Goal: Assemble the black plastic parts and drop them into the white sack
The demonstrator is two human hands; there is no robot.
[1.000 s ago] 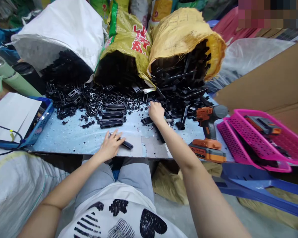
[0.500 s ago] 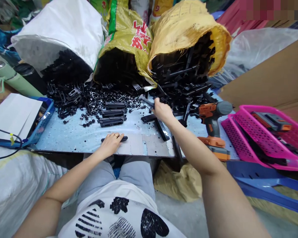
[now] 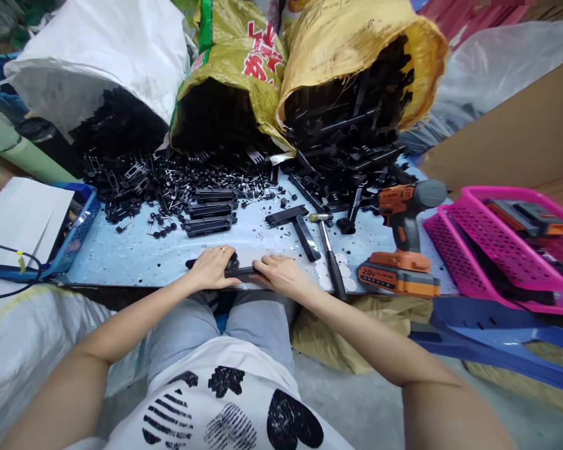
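At the table's front edge my left hand (image 3: pixel 213 269) is closed over a black plastic part, whose end shows left of the palm. Close beside it, my right hand (image 3: pixel 282 275) has its fingers wrapped round the end of a long black plastic bar (image 3: pixel 241 271). The bar's other end runs in under my left hand, so how the two pieces meet is hidden. Just past my right hand lie two more black bars (image 3: pixel 306 239) and a hammer (image 3: pixel 332 259) with a black handle.
Stacked black assemblies (image 3: pixel 209 224) and loose pins (image 3: pixel 169 194) lie behind my hands. Three open sacks (image 3: pixel 356 56) spill black parts at the back. On the right stand an orange cordless drill (image 3: pixel 398 237) and pink baskets (image 3: pixel 502 250); a blue basket (image 3: pixel 82 225) is on the left.
My right hand has come back from the parts pile with the black bar, down and left to beside my left hand. The hammer, earlier mostly behind my arm, now shows fully.
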